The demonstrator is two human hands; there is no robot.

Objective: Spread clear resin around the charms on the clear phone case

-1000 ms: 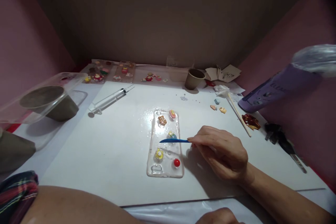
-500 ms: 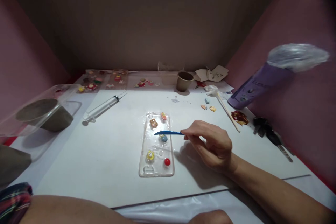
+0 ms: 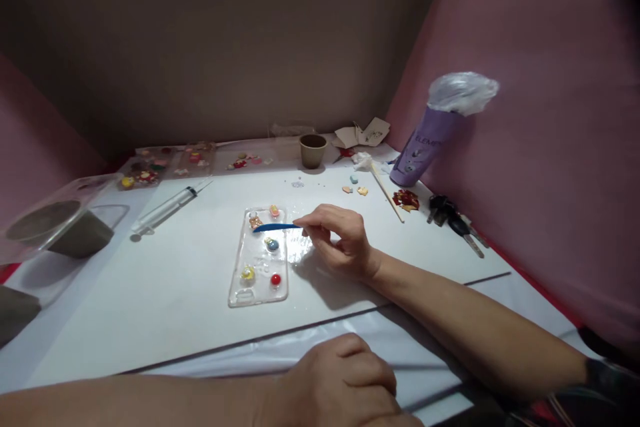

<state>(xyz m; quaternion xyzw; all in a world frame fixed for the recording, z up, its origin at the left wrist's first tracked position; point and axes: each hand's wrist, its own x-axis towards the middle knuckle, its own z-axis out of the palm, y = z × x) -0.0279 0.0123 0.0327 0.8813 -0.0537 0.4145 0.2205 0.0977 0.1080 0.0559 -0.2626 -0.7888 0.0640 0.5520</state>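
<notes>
A clear phone case (image 3: pixel 260 265) lies on the white board, with small charms stuck in its shiny surface: a brown bear (image 3: pixel 255 221), a pink oval, a blue round one (image 3: pixel 271 245), a yellow flower (image 3: pixel 248 273) and a red ball (image 3: pixel 275 279). My right hand (image 3: pixel 336 240) pinches a thin blue stick (image 3: pixel 274 227) between thumb and fingers, its tip over the upper part of the case beside the bear. My left hand (image 3: pixel 345 383) rests at the bottom edge in front of the board, fingers curled closed; nothing shows in it.
A syringe (image 3: pixel 164 212) and a cup in a clear tub (image 3: pixel 83 230) stand left. Behind are a small cup (image 3: pixel 313 152) and trays of charms (image 3: pixel 195 161). To the right are a wooden stick (image 3: pixel 387 193), keys (image 3: pixel 455 220) and a purple tube (image 3: pixel 423 147).
The view has turned right and tilted, so the case appears farther left. The blue stick has moved up the case, near the bear. More of my left hand shows.
</notes>
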